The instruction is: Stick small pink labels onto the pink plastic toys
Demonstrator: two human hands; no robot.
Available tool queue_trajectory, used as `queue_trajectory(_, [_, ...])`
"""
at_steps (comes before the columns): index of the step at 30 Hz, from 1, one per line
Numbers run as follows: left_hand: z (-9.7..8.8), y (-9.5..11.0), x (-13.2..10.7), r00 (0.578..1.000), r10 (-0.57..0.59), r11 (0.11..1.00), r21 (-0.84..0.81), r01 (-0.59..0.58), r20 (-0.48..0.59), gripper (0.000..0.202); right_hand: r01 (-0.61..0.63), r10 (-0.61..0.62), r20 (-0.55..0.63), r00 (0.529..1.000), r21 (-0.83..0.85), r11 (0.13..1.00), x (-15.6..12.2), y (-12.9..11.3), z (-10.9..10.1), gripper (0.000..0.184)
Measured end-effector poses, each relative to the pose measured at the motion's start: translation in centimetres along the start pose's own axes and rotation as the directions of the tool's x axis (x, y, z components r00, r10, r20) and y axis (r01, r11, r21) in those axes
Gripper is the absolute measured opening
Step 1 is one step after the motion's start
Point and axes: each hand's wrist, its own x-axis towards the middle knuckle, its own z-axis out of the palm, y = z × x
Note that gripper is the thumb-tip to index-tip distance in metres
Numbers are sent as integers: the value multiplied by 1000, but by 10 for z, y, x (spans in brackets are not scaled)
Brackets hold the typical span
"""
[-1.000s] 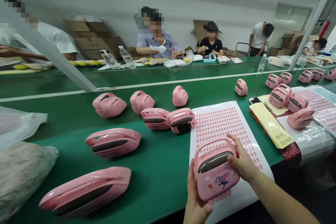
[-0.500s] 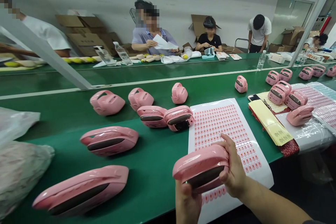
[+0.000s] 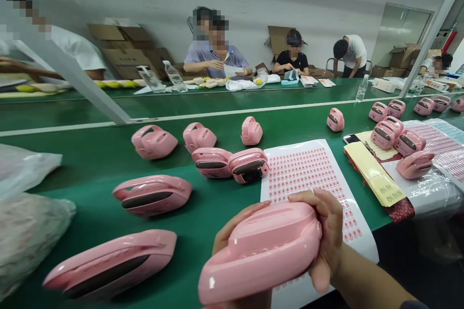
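Pink plastic device (image 3: 259, 253) held up in both hands, tilted, above green counter (image 3: 224, 188), overlapping lower edge of white sheet of small pink stickers (image 3: 304, 178). R hand (image 3: 328, 241) closed round its right end, fingers curled over top. L hand (image 3: 235, 222) underneath, fingers showing along upper left edge, also gripping. Counter has more pink devices, nearest one (image 3: 110, 263) to the left, others further back. Yellow paper packets (image 3: 375, 174) on right, plastic bag (image 3: 25, 236) at far left. Co-worker in blue shirt (image 3: 213, 58) across counter, handling white paper.
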Motion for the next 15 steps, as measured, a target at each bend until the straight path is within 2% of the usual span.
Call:
queue_trajectory(2, [2, -5, 2, 999, 46, 999, 0, -46, -10, 85, -11, 11, -9, 1000, -15, 1000, 3, 4, 0, 74])
queue_trajectory(5, [8, -12, 5, 997, 61, 998, 17, -60, -37, 81, -138, 138, -6, 990, -4, 990, 4, 12, 2, 74])
queue_trajectory(7, [11, -19, 7, 998, -20, 1000, -11, 20, -57, 79, -227, 227, -31, 973, 21, 974, 4, 19, 5, 79])
queue_trajectory(9, [11, -29, 7, 971, -208, 977, -77, 200, -120, 78, -295, 300, -59, 952, 73, 953, 4, 24, 8, 85])
queue_trajectory(10, [10, -35, 7, 929, -329, 942, -121, 312, -168, 76, -345, 353, -56, 934, 119, 931, 4, 26, 9, 88])
queue_trajectory(11, [9, -40, 7, 866, -451, 890, -171, 422, -215, 73, -410, 422, -33, 906, 181, 894, 4, 27, 10, 90])
queue_trajectory(13, [5, -48, 6, 711, -645, 764, -260, 590, -280, 63, -562, 580, 51, 813, 328, 759, 4, 29, 9, 91])
queue_trajectory(15, [2, -52, 4, 595, -756, 655, -326, 682, -273, 56, -667, 689, 133, 713, 432, 607, 2, 29, 7, 91])
